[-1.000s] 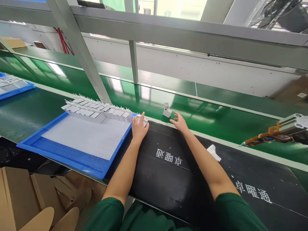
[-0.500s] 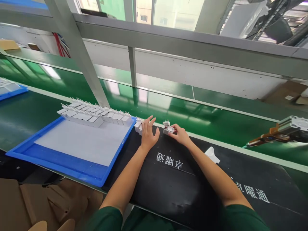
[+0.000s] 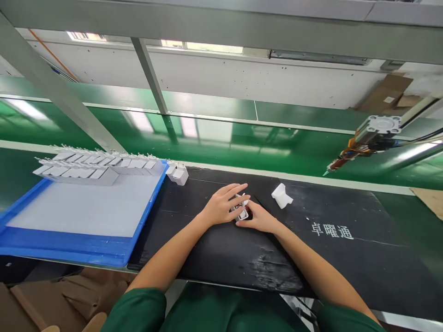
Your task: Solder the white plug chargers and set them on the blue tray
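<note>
Between my hands, above the black mat point(image 3: 221, 258), is a small white plug-charger housing point(image 3: 244, 215) with its inside showing. My right hand point(image 3: 259, 218) grips it from the right, with thumb and fingers around its edge. From the left, my left hand point(image 3: 221, 205) reaches over it, fingers bent across its top and partly hiding it. Off to the left, a small group of white chargers point(image 3: 177, 174) stands beside the tray. A white shaped block point(image 3: 282, 196) lies on the mat to the right of my hands.
At the left, a blue tray point(image 3: 128, 256) carries a white sheet and rows of white pronged chargers point(image 3: 79, 173). A tool with a pointed tip point(image 3: 341, 161) hangs at the right over the green belt point(image 3: 207, 154). Brown cardboard point(image 3: 51, 299) is below the bench at the left.
My right hand has brought the charger housing nearer to me, away from the bench's far edge. My left hand has left the chargers by the tray and come to the housing. The view has shifted right.
</note>
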`<state>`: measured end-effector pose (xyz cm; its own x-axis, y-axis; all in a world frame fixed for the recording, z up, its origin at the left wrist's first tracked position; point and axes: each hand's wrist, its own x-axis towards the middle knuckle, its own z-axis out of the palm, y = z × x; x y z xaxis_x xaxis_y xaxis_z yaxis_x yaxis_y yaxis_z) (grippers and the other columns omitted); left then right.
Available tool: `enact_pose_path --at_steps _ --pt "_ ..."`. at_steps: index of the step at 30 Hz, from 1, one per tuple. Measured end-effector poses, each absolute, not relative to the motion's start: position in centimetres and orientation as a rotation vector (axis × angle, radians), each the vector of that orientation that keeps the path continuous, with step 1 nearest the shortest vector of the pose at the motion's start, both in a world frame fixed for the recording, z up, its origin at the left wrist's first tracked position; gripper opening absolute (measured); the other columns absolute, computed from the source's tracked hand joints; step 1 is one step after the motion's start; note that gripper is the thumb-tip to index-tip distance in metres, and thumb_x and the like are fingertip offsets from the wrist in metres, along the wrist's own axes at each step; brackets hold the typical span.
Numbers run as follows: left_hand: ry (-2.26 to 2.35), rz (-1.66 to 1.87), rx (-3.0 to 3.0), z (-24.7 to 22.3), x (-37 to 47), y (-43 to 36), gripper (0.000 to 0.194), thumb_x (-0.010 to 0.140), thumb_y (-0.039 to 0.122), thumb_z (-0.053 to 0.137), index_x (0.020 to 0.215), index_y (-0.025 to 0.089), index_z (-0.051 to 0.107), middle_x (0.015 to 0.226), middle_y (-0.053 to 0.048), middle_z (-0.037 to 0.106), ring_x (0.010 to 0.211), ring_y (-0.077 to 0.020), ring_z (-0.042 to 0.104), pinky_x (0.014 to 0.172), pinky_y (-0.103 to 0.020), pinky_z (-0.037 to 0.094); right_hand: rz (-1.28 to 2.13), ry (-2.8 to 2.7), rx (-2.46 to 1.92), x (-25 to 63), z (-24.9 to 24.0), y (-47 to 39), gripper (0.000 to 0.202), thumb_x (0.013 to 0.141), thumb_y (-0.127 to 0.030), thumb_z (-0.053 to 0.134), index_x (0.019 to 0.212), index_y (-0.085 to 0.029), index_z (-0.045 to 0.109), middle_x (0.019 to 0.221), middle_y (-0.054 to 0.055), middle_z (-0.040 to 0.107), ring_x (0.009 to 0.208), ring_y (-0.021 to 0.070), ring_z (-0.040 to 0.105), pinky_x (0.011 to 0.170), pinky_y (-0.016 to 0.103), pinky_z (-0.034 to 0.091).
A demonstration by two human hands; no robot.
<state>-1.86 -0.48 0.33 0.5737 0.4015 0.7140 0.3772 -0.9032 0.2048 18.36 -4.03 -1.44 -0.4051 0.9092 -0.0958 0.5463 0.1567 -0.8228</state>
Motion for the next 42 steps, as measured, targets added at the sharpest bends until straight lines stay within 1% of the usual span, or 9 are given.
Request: enact_pose_path --at_steps 5,9,14,18,23,27,31,37,42 --pt "0.816 1.258 2.658 -0.2 -2.3 -0.1 0.009 0.090 0.019 0.057 0.092 0.018 0.065 0.120 -0.011 0.068 0.111 -0.0242 0.062 0.094 -0.041 0.056 1.204 -1.750 -1.379 17.9 -1.9 -4.1 0.054 0.069 -0.039 0.078 0.113 -0.023 0.051 0.091 0.001 0.063 0.076 0.0186 0.061 0.075 0.037 0.053" --pt "0.893 0.986 2.392 -1.3 -2.2 0.1 0.031 0.087 0.013 0.050 0.116 0.018 0.059 0.114 -0.010 0.068 0.104 -0.0211 0.066 0.091 -0.039 0.059 1.064 -1.656 -1.369 17.4 -2.1 -4.3 0.057 0.070 -0.039 0.078 0.118 -0.023 0.051 0.102 0.004 0.059 0.067 0.0142 0.058 0.070 0.035 0.053" --pt "0.812 0.857 2.165 -2.4 -1.3 -0.4 0.067 0.074 0.008 0.056 0.140 0.022 0.046 0.130 -0.012 0.052 0.121 -0.0244 0.055 0.092 -0.038 0.060 0.876 -1.625 -1.374 17.1 -1.9 -4.6 0.052 0.074 -0.038 0.074 0.120 -0.024 0.053 0.106 0.005 0.055 0.058 0.0110 0.052 0.066 0.035 0.053" --pt "0.860 0.896 2.198 -2.7 -1.0 -0.7 0.070 0.075 0.010 0.059 0.142 0.022 0.043 0.127 -0.013 0.051 0.122 -0.0257 0.053 0.098 -0.043 0.056 0.862 -1.597 -1.405 17.0 -1.4 -4.6 0.053 0.074 -0.039 0.074 0.119 -0.023 0.052 0.106 0.006 0.055 0.059 0.0117 0.053 0.064 0.036 0.054" --pt "0.829 0.879 2.233 -3.0 -0.9 -0.7 0.072 0.075 0.008 0.054 0.145 0.020 0.039 0.142 -0.014 0.049 0.130 -0.0264 0.051 0.100 -0.043 0.055 0.882 -1.599 -1.446 16.9 -1.0 -4.7 0.053 0.072 -0.044 0.075 0.115 -0.023 0.051 0.102 0.005 0.057 0.056 0.0107 0.050 0.058 0.034 0.051" --pt "0.822 0.971 2.285 -2.9 -0.9 -0.5 0.063 0.079 0.006 0.051 0.140 0.020 0.046 0.136 -0.014 0.056 0.126 -0.0248 0.055 0.102 -0.043 0.053 0.843 -1.662 -1.473 16.8 -0.4 -4.9 0.052 0.073 -0.048 0.073 0.113 -0.021 0.054 0.093 0.003 0.056 0.060 0.0131 0.050 0.058 0.033 0.048" --pt "0.877 1.044 2.332 -2.6 -0.9 -0.5 0.052 0.084 0.006 0.047 0.134 0.020 0.053 0.131 -0.014 0.057 0.125 -0.0242 0.056 0.104 -0.043 0.050 0.763 -1.667 -1.511 16.8 -0.3 -4.9 0.052 0.073 -0.047 0.073 0.113 -0.020 0.055 0.096 0.005 0.057 0.065 0.0158 0.053 0.063 0.035 0.049" --pt "0.740 0.840 2.042 -1.7 -0.3 -1.3 0.066 0.077 0.008 0.053 0.141 0.019 0.044 0.132 -0.013 0.059 0.117 -0.0248 0.061 0.089 -0.036 0.058 0.684 -1.645 -1.463 16.8 -0.7 -4.9 0.053 0.076 -0.047 0.072 0.118 -0.022 0.052 0.104 0.008 0.057 0.068 0.0174 0.055 0.065 0.037 0.052" --pt "0.836 0.817 1.826 -1.5 0.3 -1.6 0.067 0.072 0.022 0.070 0.134 0.018 0.045 0.123 -0.012 0.064 0.106 -0.0236 0.065 0.082 -0.033 0.058 0.732 -1.663 -1.392 16.6 -1.0 -5.1 0.055 0.082 -0.047 0.066 0.129 -0.023 0.049 0.112 0.010 0.055 0.071 0.0177 0.059 0.072 0.040 0.056"
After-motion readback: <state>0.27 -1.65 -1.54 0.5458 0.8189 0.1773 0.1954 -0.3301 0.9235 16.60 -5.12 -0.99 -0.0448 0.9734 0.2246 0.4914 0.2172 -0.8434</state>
